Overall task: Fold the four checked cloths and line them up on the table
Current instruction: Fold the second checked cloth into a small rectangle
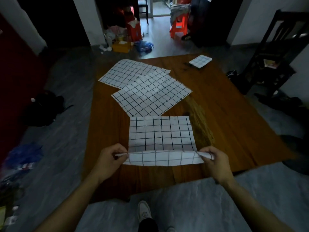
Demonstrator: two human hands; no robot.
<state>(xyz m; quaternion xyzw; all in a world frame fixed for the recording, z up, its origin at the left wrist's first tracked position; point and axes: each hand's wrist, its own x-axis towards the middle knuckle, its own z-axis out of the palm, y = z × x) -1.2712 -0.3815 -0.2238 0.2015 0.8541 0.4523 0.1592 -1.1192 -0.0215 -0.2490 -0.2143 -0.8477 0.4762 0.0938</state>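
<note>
White checked cloth [161, 131] lies flat on brown bench [225, 118], near edge lifted and rolled over. Left hand [107, 159] pinches left corner, right hand [214, 160] pinches right corner. Two open cloths [143, 86] overlap behind. Small cloth [200, 61] at far corner, maybe folded.

Both forearms are bare, no sleeves, no watch or rings showing on the left hand [108, 158] or right hand [215, 162]. At six o'clock, a pale lace-up sneaker [144, 210] under a dark trouser leg [148, 225].
</note>
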